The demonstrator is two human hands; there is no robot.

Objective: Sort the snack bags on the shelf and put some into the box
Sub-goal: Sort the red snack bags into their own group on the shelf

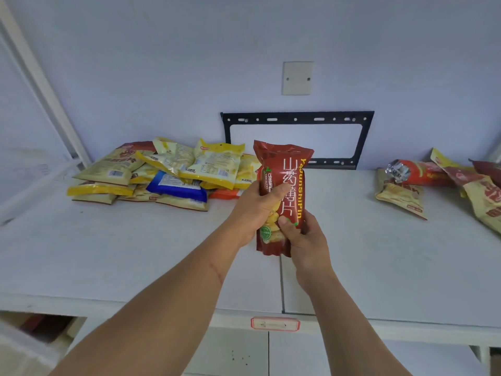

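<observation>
A red snack bag (284,169) with white and yellow lettering stands upright above the middle of the white shelf top (135,248). My left hand (257,202) grips its left side, thumb across the front. My right hand (303,237) holds its lower right part, thumb on the front. A pile of yellow snack bags (173,169) with one blue bag (176,187) and an orange bag (225,194) lies at the back left. A smaller heap of red and yellow bags (444,183) lies at the back right. No box is in view.
A black metal wall bracket (298,119) and a white cover plate (297,78) are fixed on the wall behind the shelf. A seam (281,283) splits the shelf top. A red-framed label (275,323) sits on the front edge, with cabinet doors below.
</observation>
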